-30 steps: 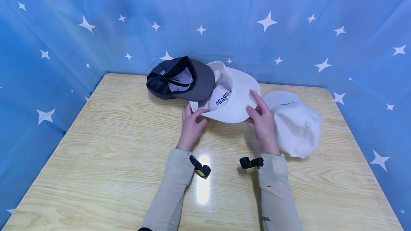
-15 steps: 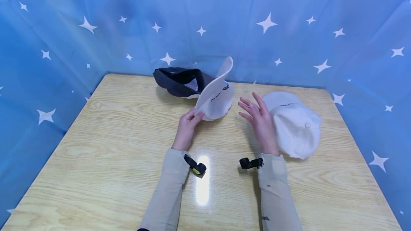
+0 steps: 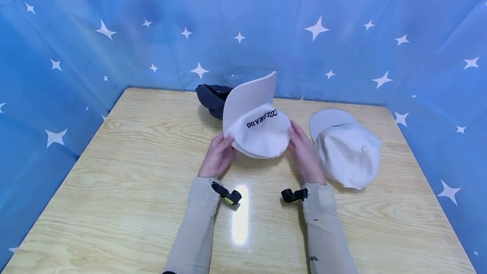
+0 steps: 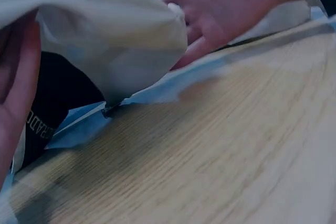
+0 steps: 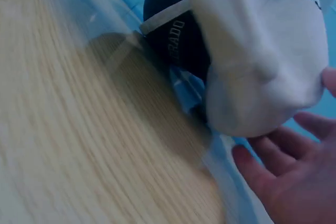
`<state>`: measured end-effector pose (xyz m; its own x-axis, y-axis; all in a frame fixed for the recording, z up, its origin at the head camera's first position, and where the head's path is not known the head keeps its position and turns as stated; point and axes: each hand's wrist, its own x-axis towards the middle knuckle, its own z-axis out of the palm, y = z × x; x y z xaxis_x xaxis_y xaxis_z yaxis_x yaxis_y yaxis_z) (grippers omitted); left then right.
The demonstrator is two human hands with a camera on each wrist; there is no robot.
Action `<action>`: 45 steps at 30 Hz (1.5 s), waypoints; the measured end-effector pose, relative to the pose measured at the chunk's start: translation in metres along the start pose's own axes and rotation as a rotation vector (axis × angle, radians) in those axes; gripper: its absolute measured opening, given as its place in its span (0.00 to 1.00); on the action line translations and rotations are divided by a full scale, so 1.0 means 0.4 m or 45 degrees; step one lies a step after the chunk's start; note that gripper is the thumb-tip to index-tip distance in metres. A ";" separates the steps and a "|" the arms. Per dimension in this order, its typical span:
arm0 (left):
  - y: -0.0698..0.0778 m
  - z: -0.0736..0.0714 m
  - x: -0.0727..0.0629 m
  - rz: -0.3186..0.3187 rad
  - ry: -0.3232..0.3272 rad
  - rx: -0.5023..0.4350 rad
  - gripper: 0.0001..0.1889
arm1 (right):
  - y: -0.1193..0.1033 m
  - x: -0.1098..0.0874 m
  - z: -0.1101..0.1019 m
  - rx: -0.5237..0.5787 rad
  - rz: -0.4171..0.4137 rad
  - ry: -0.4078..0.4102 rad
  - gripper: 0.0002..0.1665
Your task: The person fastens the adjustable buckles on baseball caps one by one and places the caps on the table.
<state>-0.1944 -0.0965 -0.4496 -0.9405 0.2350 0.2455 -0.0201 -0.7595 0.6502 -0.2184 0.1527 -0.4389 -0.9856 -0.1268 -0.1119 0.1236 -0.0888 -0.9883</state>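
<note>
A white baseball cap [image 3: 262, 138] with black "COLORADO" lettering is held up between both hands, brim upward and crown toward me. My left hand [image 3: 217, 156] pinches its left side where brim meets crown, thumb on the near face. At the crown's right side, my right hand [image 3: 307, 157] holds the edge with the thumb in front and the fingers underneath, as the right wrist view shows on the cap [image 5: 262, 61]. Behind it is a dark navy cap [image 3: 212, 100], mostly hidden; pale lettering shows on this dark cap [image 5: 173, 35] in the right wrist view.
A second white cap [image 3: 348, 153] lies on the wooden table [image 3: 125, 172], just right of my right hand, brim toward the back. A blue curtain [image 3: 243, 54] with white stars hangs along the table's back and sides.
The white cap has turned from opening-up to crown toward me and come nearer. My right hand let go of the brim, then took the crown's side. The dark cap shifted right, behind it.
</note>
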 end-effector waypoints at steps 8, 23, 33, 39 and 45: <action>0.007 -0.009 0.002 0.039 0.098 -0.250 0.14 | -0.011 -0.008 0.029 0.304 -0.062 -0.208 0.31; 0.028 -0.031 0.003 0.091 0.233 -0.641 0.15 | 0.000 -0.004 0.052 0.173 -0.006 -0.269 0.30; 0.024 -0.026 0.007 -0.010 0.213 -0.608 0.14 | 0.000 -0.015 0.056 0.252 -0.047 -0.297 0.30; 0.008 -0.019 0.016 0.042 0.246 -0.285 0.18 | -0.007 -0.015 0.051 0.485 -0.130 -0.250 0.20; -0.001 -0.005 0.020 0.144 0.349 0.131 0.23 | -0.010 -0.013 0.047 0.594 -0.148 -0.159 0.18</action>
<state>-0.2024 -0.0956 -0.4492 -0.9915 -0.0304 0.1262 0.1110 -0.7029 0.7026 -0.2116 0.1351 -0.4323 -0.9781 -0.2048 0.0378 0.0804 -0.5385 -0.8388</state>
